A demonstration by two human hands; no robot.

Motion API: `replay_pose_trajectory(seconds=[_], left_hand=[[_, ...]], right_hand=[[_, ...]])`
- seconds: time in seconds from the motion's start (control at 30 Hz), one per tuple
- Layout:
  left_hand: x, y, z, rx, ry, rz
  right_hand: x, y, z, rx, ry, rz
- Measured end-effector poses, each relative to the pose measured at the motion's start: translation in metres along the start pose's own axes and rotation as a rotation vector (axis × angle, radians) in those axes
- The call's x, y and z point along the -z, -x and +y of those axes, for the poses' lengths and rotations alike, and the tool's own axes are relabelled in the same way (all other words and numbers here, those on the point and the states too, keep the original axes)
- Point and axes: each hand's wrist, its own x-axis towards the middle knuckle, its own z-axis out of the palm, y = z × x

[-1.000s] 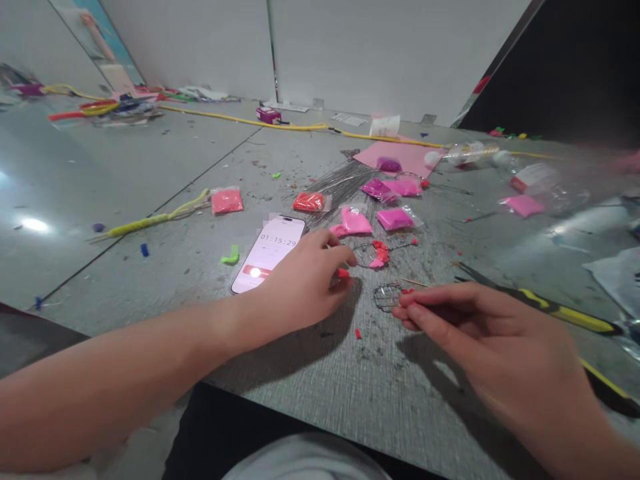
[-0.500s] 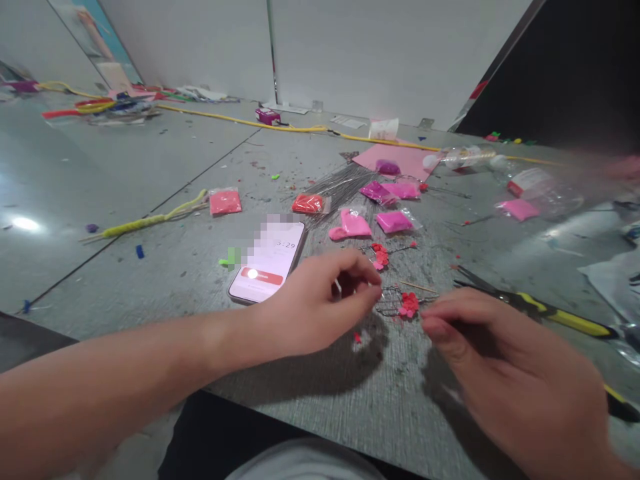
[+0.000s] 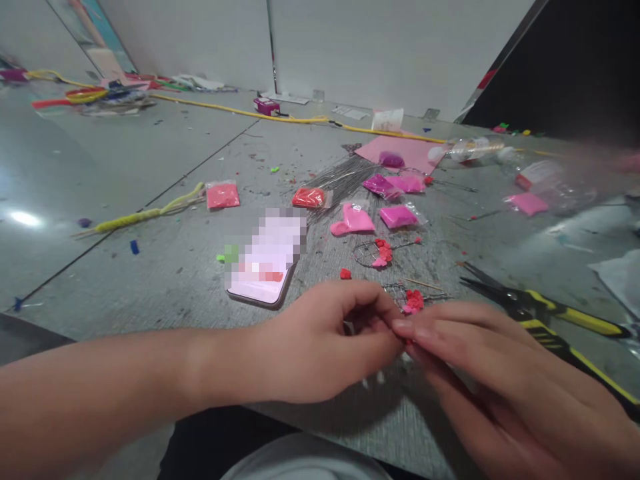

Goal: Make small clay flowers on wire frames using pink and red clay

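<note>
My left hand point(image 3: 330, 340) is closed in a pinch, its fingertips meeting those of my right hand point(image 3: 490, 360). A small red piece of clay point(image 3: 409, 342) peeks out between the right thumb and fingers; whatever the left fingers hold is hidden. Just beyond the fingertips lies a wire shape with a red and pink clay flower point(image 3: 413, 301). Farther back is a second wire loop bearing a red clay flower point(image 3: 383, 251). A red clay lump point(image 3: 345, 274) lies beyond the left hand.
A phone point(image 3: 265, 260) lies left of the flowers. Yellow-black pliers point(image 3: 545, 310) rest at right. Behind are clay packets point(image 3: 399, 215), a bundle of wires point(image 3: 340, 180), pink paper point(image 3: 400, 150) and a plastic bottle point(image 3: 473, 149). A yellow cable point(image 3: 240, 111) runs along the back.
My right hand has moved left and my left hand nearer, so their fingertips now meet. A red bit shows between the right fingers. The red lump beyond the left hand has come into view.
</note>
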Motion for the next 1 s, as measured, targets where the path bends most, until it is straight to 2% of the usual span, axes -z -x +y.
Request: replay_pose_trajectory(seconds=[0.13,0.3,0.4,0.5,0.6,0.77,0.87,1.0], left_hand=[[0.0,-0.003,-0.002,0.064,0.137,-0.01],[0.001,-0.004,-0.007,0.057,0.187,-0.031],[0.001,-0.004,-0.008,0.045,0.146,-0.04],[0.002,-0.003,-0.005,0.009,0.013,-0.032],[0.004,0.0,-0.002,-0.139,-0.24,-0.005],[0.008,0.006,-0.002,-0.611,-0.679,0.027],[0.009,0.007,-0.005,-0.707,-0.77,0.067],[0.007,0.006,-0.004,-0.717,-0.689,0.135]], right_hand=[[0.0,0.008,0.004,0.039,-0.002,-0.049],[-0.002,0.012,0.008,0.061,-0.006,-0.062],[-0.002,0.009,0.007,-0.01,-0.007,-0.055],[0.0,0.005,0.006,-0.123,-0.064,-0.06],[0.0,0.005,0.006,-0.208,-0.13,-0.028],[-0.003,0.004,0.004,-0.498,-0.27,0.006],[-0.005,0.0,0.003,-0.688,-0.431,-0.027],[-0.005,-0.001,0.007,-0.86,-0.696,-0.125]])
